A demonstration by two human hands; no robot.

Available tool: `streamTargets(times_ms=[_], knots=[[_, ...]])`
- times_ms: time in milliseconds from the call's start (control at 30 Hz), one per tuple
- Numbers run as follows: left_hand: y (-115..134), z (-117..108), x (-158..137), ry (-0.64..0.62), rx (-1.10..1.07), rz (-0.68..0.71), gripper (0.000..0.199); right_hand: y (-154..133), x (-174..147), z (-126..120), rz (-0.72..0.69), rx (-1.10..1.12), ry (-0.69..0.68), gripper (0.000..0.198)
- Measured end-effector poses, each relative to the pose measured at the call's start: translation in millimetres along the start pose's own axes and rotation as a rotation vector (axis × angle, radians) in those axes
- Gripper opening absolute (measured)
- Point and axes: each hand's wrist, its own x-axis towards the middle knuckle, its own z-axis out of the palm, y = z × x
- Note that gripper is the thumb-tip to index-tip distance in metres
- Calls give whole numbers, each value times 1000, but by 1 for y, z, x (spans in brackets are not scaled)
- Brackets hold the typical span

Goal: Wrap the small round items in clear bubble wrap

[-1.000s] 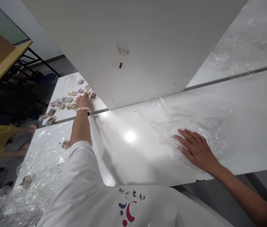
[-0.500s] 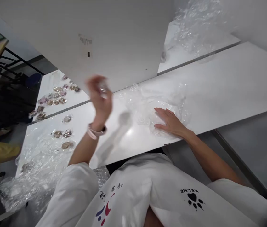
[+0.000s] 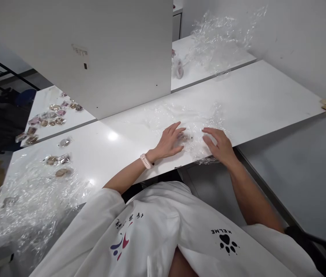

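My left hand (image 3: pixel 170 140), with a pale pink watch on the wrist, rests flat on the white table (image 3: pixel 266 96), fingers spread. Its fingertips touch a small wrapped item (image 3: pixel 184 136) lying on a sheet of clear plastic wrap (image 3: pixel 194 115). My right hand (image 3: pixel 219 144) lies on the same sheet just to the right, fingers apart and pressing the film near the table's front edge. Neither hand closes around anything.
A white partition panel (image 3: pixel 108 50) stands behind the table. Several small wrapped items (image 3: pixel 56 159) lie at the left, above a heap of crumpled plastic (image 3: pixel 27 207). More wrapped items (image 3: pixel 47 117) sit on the far table, and more film (image 3: pixel 217 38) at the back right.
My left hand came back from the far table's pile, carried something small through the air and set it down on the plastic sheet. My right hand stayed on the sheet.
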Motion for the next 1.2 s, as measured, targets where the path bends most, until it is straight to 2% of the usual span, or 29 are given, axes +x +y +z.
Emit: streamTargets(times_ms=[67, 133, 267, 333, 400, 500, 567, 667, 767, 833, 900, 967, 1000, 1100, 1133, 1200], knots=[[-4, -13, -24, -3, -45, 12, 58, -13, -20, -7, -128, -19, -86, 47], [-12, -17, -42, -26, -69, -27, 46, -17, -39, -4, -222, -62, -143, 44], [-25, -10, -44, 22, -75, -91, 17, -11, -56, 10, -212, 10, -120, 22], [-24, -12, -32, 61, -106, -103, 19, -11, -52, 8, -110, 129, -104, 19], [-18, -23, -18, 81, -194, -139, 20, -14, -40, -3, 69, 262, -92, 23], [-12, -41, 10, 97, -344, -229, 22, -16, -9, -20, 336, 436, -30, 32], [-17, -44, 34, 113, -357, -298, 19, -7, 16, -23, 445, 477, 25, 36], [-37, -30, 70, 93, -189, -427, 14, 17, 52, -17, 567, 346, 19, 32], [-54, -13, 90, -30, 15, -507, 14, 31, 69, -11, 631, -9, -37, 27], [-56, -10, 89, -29, 93, -489, 9, 25, 67, -12, 549, -241, 5, 31], [-50, -13, 78, 115, 155, -396, 11, 10, 56, -14, 378, -362, 126, 35], [-38, -17, 60, 229, 159, -224, 16, -6, 41, -11, 174, -344, 170, 35], [-33, -17, 51, 210, 129, -127, 18, -12, 34, -7, 85, -293, 127, 35], [-24, -8, 32, -18, 11, 87, 33, -16, 21, 14, -92, -131, -128, 44], [-25, -3, 29, -67, -6, 100, 40, -13, 20, 22, -100, -107, -180, 48], [-31, 7, 31, -74, -11, 38, 41, -4, 23, 32, -65, -96, -201, 48]])
